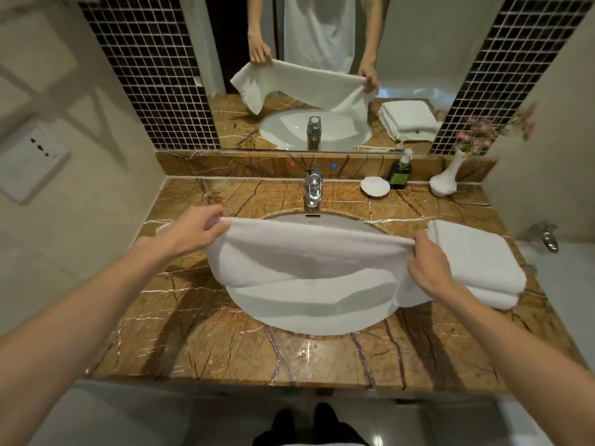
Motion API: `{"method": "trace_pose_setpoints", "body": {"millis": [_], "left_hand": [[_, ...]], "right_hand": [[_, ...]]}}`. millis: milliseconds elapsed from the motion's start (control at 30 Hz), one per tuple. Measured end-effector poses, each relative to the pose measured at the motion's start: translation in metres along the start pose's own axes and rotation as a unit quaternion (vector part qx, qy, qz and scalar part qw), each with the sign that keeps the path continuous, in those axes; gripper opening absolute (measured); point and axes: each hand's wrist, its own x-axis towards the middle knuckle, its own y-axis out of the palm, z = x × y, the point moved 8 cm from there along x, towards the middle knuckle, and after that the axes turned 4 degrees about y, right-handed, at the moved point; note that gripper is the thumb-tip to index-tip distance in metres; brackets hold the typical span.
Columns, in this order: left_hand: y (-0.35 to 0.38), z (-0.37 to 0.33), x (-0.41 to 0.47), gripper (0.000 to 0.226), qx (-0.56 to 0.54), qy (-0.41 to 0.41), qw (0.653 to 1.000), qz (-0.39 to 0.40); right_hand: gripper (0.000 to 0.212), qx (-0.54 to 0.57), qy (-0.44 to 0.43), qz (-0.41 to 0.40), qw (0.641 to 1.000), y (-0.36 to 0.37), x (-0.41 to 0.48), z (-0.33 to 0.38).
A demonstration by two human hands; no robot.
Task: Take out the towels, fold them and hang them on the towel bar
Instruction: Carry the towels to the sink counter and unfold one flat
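Note:
A white towel (309, 255) is stretched above the sink, doubled over so its lower part sags in a curve toward me. My left hand (196, 230) pinches its left end, my right hand (428, 262) pinches its right end. Both hands hold it at about the same height, above the basin. A stack of two folded white towels (479, 262) lies on the counter to the right of the sink, just behind my right hand. No towel bar is in view.
The brown marble counter (199, 333) holds the white sink (309, 313), a chrome faucet (313, 188), a shell soap dish (375, 185), a green soap bottle (401, 173) and a white flower vase (446, 180). A mirror (418, 43) faces me. Walls close in on both sides.

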Motion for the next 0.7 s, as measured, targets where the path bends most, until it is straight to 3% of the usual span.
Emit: {"method": "trace_pose_setpoints", "body": {"millis": [100, 167, 233, 300, 533, 700], "left_hand": [[0.008, 0.014, 0.0, 0.03, 0.053, -0.018, 0.998, 0.039], [0.013, 0.023, -0.001, 0.026, 0.075, -0.025, 0.995, 0.06], [0.016, 0.032, -0.002, 0.021, 0.106, -0.026, 0.992, 0.068], [0.02, 0.039, -0.005, 0.034, 0.116, -0.035, 0.99, 0.067], [0.034, 0.05, -0.021, 0.023, 0.148, -0.038, 0.988, 0.01], [0.036, 0.05, -0.025, 0.03, 0.143, -0.018, 0.988, -0.049]], "right_hand": [[0.016, -0.04, -0.079, -0.036, 0.995, -0.018, 0.002, 0.013], [0.011, -0.087, -0.127, -0.044, 0.987, -0.024, 0.002, 0.019], [0.007, -0.142, -0.144, -0.024, 0.979, -0.024, 0.006, 0.021], [0.006, -0.191, -0.162, 0.016, 0.968, -0.019, 0.007, 0.024], [0.024, -0.235, -0.29, 0.107, 0.922, 0.0, -0.014, 0.035], [0.025, -0.295, -0.303, 0.144, 0.895, 0.02, -0.018, 0.026]]}}
